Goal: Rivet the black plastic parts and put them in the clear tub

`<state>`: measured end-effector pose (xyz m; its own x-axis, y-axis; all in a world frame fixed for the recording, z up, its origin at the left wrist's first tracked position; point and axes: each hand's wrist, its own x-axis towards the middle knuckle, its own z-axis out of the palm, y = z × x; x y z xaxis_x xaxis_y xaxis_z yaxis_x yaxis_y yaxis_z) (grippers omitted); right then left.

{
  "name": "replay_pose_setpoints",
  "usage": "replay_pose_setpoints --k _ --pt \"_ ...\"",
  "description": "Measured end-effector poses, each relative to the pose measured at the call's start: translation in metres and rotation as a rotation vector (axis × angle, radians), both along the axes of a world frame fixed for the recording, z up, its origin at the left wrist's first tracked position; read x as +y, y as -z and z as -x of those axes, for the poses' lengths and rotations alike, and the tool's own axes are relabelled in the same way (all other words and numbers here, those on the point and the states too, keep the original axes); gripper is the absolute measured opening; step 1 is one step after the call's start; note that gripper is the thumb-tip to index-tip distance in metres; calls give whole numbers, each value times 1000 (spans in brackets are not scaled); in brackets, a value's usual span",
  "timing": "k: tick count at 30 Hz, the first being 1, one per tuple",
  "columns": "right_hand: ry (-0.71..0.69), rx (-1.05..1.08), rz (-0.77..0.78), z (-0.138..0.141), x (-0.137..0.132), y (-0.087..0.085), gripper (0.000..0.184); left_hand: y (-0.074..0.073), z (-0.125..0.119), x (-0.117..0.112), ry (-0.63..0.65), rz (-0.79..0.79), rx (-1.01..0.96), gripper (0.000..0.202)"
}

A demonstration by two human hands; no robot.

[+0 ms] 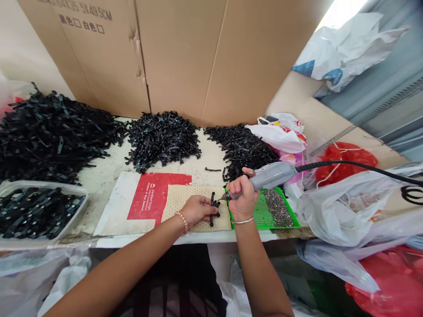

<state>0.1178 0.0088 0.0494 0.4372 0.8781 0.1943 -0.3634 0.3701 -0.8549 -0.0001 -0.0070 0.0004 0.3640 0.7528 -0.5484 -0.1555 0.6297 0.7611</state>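
Note:
My left hand (197, 209) is closed on a small black plastic part (214, 208) and holds it down on a beige perforated mat (185, 198). My right hand (242, 196) grips a grey electric screwdriver (269, 176) with a black cable. Its tip touches the black part. Just right of my right hand lies a green tray (264, 215) with several small silver screws (279, 208).
Three heaps of black plastic parts lie at the far left (49, 132), the middle (161, 138) and the right (244, 147) of the table. A clear tub (39, 211) of black parts stands front left. Cardboard boxes (178, 57) stand behind. Plastic bags (350, 207) crowd the right side.

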Motion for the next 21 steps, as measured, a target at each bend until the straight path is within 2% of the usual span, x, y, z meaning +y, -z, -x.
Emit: replay_pose_setpoints --k 14,21 --pt "8 11 20 4 0 5 30 -5 0 0 -3 7 28 23" --pt "25 -29 27 3 1 9 31 1 -1 1 18 12 28 23"
